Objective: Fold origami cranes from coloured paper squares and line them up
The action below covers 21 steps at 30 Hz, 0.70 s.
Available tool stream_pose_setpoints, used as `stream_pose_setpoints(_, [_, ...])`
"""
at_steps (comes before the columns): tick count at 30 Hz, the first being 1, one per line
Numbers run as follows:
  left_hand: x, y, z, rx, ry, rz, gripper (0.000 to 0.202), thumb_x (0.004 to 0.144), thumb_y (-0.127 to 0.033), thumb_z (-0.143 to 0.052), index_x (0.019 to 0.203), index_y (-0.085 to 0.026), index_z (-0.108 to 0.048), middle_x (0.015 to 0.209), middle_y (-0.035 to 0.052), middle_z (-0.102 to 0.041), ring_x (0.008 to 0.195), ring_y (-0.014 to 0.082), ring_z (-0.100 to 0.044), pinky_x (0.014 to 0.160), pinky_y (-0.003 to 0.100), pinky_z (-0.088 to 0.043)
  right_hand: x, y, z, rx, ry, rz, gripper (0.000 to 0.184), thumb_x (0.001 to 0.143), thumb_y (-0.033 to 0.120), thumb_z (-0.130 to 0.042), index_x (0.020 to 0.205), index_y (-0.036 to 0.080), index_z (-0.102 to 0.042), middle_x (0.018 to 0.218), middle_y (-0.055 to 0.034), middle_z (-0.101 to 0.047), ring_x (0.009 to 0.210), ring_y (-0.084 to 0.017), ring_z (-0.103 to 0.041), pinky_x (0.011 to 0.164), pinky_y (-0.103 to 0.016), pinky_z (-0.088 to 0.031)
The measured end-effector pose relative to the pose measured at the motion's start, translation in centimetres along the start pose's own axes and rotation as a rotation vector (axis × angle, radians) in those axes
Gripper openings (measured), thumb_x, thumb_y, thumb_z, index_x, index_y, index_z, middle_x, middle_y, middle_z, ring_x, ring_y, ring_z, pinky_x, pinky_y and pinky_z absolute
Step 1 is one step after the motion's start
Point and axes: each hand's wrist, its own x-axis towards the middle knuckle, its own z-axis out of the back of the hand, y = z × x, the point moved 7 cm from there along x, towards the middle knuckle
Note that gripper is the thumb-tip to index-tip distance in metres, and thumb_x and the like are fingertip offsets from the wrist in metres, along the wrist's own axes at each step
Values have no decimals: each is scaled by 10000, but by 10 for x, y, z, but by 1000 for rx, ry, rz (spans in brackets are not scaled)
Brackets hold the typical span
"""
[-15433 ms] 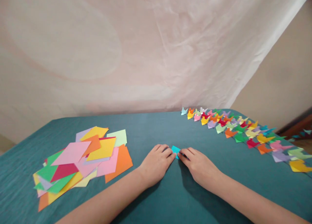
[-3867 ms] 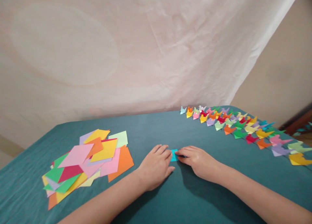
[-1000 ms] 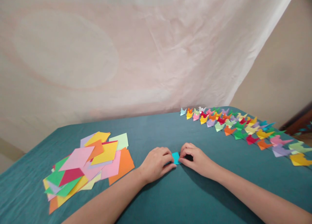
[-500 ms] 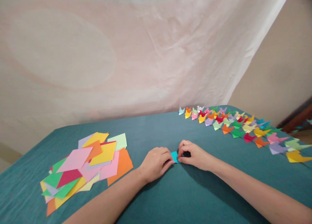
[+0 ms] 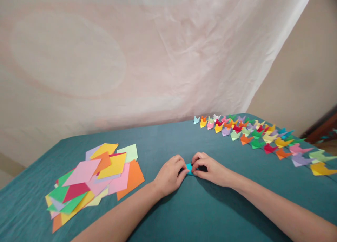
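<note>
A small folded piece of cyan paper (image 5: 189,168) lies on the teal tablecloth (image 5: 200,210) between my two hands. My left hand (image 5: 170,175) has its fingers curled and pinches the paper's left side. My right hand (image 5: 209,169) is also curled, its fingertips pressed on the paper's right side. Most of the paper is hidden under the fingertips. Both forearms stretch back toward the near edge.
A loose pile of coloured paper squares (image 5: 92,178) lies to the left. Rows of several small folded paper birds (image 5: 258,136) run along the right side to the table's edge. A pale cloth backdrop (image 5: 131,59) hangs behind the table.
Both hands have closed in on the cyan paper; less of it shows than half a second ago. The fingers went from flat, earlier, to curled and pinching.
</note>
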Motion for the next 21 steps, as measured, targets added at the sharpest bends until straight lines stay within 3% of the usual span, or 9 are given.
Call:
stream_pose_setpoints(12, [2,5,-3,-54,-9,24,64,861,-192,-498,827,-164,-544,879,42,-546,835,155,-516,766,283,-435,-3,4,0,-63,-8,56,85,800,135,-585,827,204,-628,909,-27,-591,888,-155,-547,795,-312,-427])
stream_pose_setpoints(21, [2,5,-1,-49,-19,17,77,862,-199,-491,815,-164,-541,867,41,-549,820,153,-525,752,281,-440,-15,26,2,-303,17,360,315,795,72,-473,1036,208,-625,921,-52,-662,865,-148,-583,765,-303,-442])
